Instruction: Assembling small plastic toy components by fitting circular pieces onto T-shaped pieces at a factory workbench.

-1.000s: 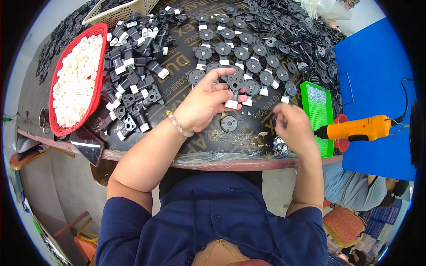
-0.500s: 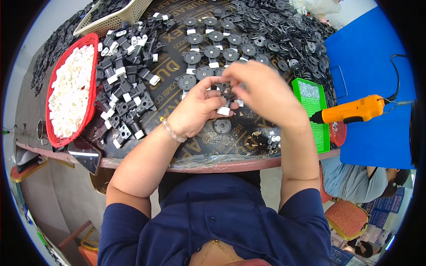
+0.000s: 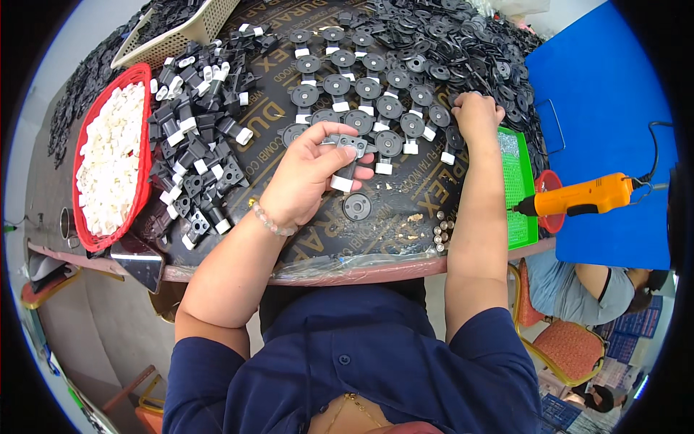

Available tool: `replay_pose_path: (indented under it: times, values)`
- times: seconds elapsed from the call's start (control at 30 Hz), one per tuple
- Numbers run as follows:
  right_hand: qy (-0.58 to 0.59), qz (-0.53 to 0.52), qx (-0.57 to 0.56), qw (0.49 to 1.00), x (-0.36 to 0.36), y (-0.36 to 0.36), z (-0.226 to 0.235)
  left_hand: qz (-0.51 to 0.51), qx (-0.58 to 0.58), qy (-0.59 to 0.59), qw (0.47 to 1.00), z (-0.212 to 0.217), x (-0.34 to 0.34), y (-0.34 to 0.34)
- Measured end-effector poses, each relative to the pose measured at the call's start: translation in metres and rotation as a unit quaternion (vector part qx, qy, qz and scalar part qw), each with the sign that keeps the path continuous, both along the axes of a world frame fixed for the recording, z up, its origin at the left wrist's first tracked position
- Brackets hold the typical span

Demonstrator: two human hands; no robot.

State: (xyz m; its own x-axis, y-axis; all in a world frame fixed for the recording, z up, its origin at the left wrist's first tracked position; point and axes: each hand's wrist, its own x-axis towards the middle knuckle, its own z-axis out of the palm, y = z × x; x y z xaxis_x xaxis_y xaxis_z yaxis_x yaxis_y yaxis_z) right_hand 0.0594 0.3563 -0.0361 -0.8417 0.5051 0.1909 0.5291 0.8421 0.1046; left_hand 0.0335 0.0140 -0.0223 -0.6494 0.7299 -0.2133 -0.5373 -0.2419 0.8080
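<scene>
Between the thumb and fingers of my left hand point(image 3: 307, 170) is a black plastic bracket point(image 3: 347, 163) with a white end, tilted with its screw-hole plate upward. Below it a single black disc point(image 3: 356, 207) lies flat on the table. My right hand point(image 3: 477, 116) has its fingers curled down at the edge of the heap of black discs point(image 3: 470, 54); what they grip there is hidden. Beyond my left hand stand several rows of black discs joined to white-ended brackets point(image 3: 367, 88).
A red basket point(image 3: 148, 159) of white pieces and a pile of loose brackets point(image 3: 195, 137) lie on the left. On the right are a green tray point(image 3: 531, 224) of screws, an orange electric screwdriver point(image 3: 578, 197) and a red bowl point(image 3: 555, 181). Small metal parts point(image 3: 441, 233) sit near the table edge.
My right hand has left the bracket and moved right and away to the disc heap. My left hand still holds the bracket, now slightly further left and turned flatter.
</scene>
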Motion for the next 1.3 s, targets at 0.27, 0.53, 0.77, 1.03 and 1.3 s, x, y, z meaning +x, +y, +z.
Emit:
replay_pose_path:
  times: [0.27,0.53,0.77,1.03,1.3]
  values:
    - [0.204,0.106,-0.107,0.967,0.008,-0.028,0.033,0.024,0.024,0.021,0.999,-0.001,0.001,0.001]
    - [0.223,0.21,-0.742,0.597,0.023,-0.112,0.059,0.013,0.131,-0.049,0.99,0.001,-0.002,-0.001]
    - [0.209,0.242,-0.717,0.62,0.025,-0.133,0.06,0.022,0.145,-0.046,0.988,0.004,-0.004,-0.001]
    - [0.202,0.346,-0.532,0.746,0.03,-0.156,0.065,0.033,0.149,-0.045,0.987,0.001,-0.001,-0.001]
    - [0.199,0.4,-0.348,0.824,0.034,-0.164,0.068,0.012,0.16,-0.041,0.986,-0.005,0.0,-0.002]
